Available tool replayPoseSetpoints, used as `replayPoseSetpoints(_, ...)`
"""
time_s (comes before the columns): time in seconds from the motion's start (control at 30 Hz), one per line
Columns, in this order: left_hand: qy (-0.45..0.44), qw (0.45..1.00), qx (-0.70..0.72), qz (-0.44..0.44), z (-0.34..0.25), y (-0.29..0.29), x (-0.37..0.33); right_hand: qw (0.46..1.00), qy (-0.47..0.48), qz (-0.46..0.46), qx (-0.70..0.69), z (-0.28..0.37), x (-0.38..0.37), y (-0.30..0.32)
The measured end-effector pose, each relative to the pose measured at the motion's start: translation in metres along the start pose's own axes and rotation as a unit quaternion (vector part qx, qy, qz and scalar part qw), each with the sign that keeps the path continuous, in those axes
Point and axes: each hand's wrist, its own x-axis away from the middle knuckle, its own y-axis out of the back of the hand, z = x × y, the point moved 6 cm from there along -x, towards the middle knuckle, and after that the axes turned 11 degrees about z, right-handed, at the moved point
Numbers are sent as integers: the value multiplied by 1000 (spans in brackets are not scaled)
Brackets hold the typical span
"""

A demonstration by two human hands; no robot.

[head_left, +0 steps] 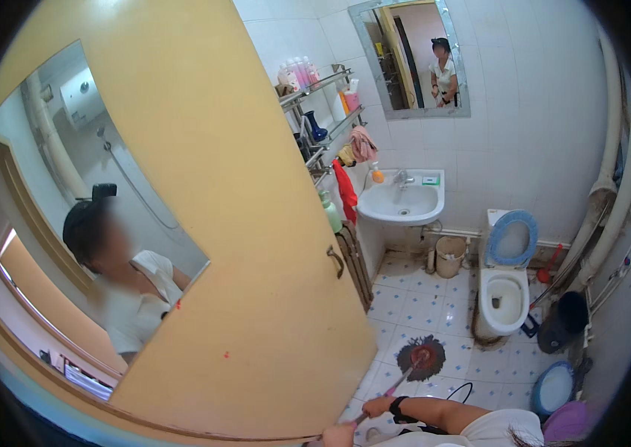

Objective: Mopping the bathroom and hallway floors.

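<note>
A mop with a round dark-grey string head [408, 359] and a reddish centre rests spread on the tiled floor. Its thin pink handle [400, 385] slants down toward the lower edge of the view. My right hand [379, 406], with a black band at the wrist, is closed round the handle. Further up the handle, my left hand [338, 434] is closed on it too, partly cut off by the lower edge.
A yellow door [271, 298] with a mirror [129, 216] stands at left. Ahead are a washbasin [402, 208], a brown bin [450, 257] and a toilet [504, 298] with its lid up. A dark bucket [562, 322] and a blue-rimmed basin [553, 387] line the right wall.
</note>
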Motion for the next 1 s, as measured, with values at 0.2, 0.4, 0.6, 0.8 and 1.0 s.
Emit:
replayPoseSetpoints(0.2, -145, 983, -54, -99, -89, -14, -128, 939, -180, -289, -37, -78, 97, 41)
replayPoseSetpoints(0.4, -130, 990, -49, -31, -111, -72, -162, 959, -85, -270, 26, -104, 99, 8)
replayPoseSetpoints(0.6, -124, 988, 48, -76, 2, -85, -85, 982, -16, -189, -1, -26, 7, -1)
replayPoseSetpoints(0.8, 99, 961, 253, -56, 113, -56, 54, 987, 155, 25, -26, 116, -88, -11)
replayPoseSetpoints(1.0, 159, 985, 70, -11, 177, -32, 199, 955, 239, 156, -81, 270, -123, -27)
